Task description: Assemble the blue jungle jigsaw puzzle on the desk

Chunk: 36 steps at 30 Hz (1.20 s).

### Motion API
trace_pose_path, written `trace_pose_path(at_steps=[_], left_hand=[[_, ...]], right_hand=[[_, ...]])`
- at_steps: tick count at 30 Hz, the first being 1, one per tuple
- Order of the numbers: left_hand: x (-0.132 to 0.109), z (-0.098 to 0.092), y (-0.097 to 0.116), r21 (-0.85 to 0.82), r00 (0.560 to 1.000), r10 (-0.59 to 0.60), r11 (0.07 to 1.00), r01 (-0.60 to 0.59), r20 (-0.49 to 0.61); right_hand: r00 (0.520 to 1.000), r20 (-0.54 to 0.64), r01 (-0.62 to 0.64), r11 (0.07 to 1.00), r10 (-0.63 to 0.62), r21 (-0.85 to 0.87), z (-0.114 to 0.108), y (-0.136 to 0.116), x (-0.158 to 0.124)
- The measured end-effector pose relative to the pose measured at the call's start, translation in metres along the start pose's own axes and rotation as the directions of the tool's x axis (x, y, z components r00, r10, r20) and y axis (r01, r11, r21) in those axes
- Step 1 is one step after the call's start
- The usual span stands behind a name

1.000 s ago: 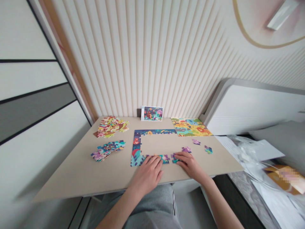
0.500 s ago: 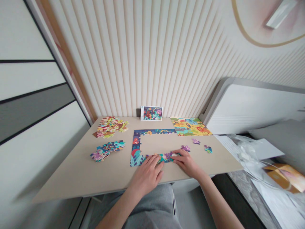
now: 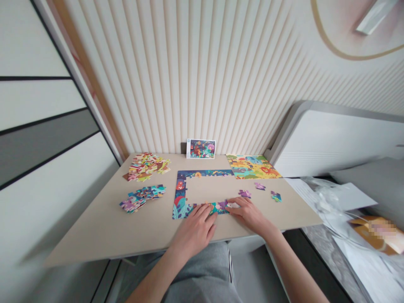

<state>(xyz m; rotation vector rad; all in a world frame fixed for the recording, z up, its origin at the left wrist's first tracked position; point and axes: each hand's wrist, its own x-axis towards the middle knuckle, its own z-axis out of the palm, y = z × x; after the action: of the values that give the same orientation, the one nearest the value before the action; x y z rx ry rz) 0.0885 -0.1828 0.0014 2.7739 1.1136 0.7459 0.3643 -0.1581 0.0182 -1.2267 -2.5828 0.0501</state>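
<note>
A partly assembled jigsaw puzzle (image 3: 179, 198) lies on the table, joined along its top, left and bottom edges around a bare middle. My left hand (image 3: 199, 223) rests flat on the bottom strip with its fingers stretched out. At the right end of that strip, my right hand (image 3: 244, 211) has its fingertips closed on a puzzle piece (image 3: 232, 205), which they partly cover. Whether this piece is locked into the strip cannot be seen. Just beyond the right hand lies a loose purple piece (image 3: 245, 193). Another purple piece (image 3: 260, 186) and a blue-green piece (image 3: 275, 196) are farther right.
On the table's left are a pile of blue and purple pieces (image 3: 143, 198) and a yellow-red pile (image 3: 148, 166). A picture card (image 3: 202, 149) leans on the ribbed wall. An animal puzzle (image 3: 252, 167) lies back right. Papers and a plastic bag (image 3: 326, 200) lie beyond the table's right edge.
My right hand's fingertips have shifted very slightly left against the bottom strip. My left hand stays in the same place, and the loose pieces have not moved.
</note>
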Motion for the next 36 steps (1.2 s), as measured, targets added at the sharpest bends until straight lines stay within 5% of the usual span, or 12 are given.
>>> trace_pose_path(at_steps=[6, 15, 24, 29, 36], left_hand=[[0.001, -0.002, 0.0, 0.0, 1.0, -0.005, 1.0, 0.005, 0.013], [-0.001, -0.006, 0.006, 0.014, 0.999, -0.03, 0.999, 0.03, -0.022], [0.0, -0.004, 0.001, -0.013, 0.994, 0.086, 0.996, -0.085, 0.073], [0.0, -0.007, 0.004, -0.004, 0.995, 0.079, 0.997, -0.079, 0.06], [-0.001, -0.01, 0.009, 0.052, 0.991, 0.117, 0.991, -0.121, 0.071]], right_hand=[[0.998, -0.026, -0.054, 0.998, 0.054, 0.013, 0.0, -0.016, -0.002], [0.94, -0.252, -0.227, 0.973, 0.228, 0.033, 0.016, -0.012, -0.043], [0.947, -0.163, -0.278, 0.96, 0.276, 0.008, 0.015, 0.013, -0.078], [0.936, -0.164, -0.308, 0.95, 0.313, 0.054, 0.01, 0.022, -0.075], [0.835, -0.286, -0.45, 0.883, 0.47, 0.136, 0.009, 0.066, -0.043]])
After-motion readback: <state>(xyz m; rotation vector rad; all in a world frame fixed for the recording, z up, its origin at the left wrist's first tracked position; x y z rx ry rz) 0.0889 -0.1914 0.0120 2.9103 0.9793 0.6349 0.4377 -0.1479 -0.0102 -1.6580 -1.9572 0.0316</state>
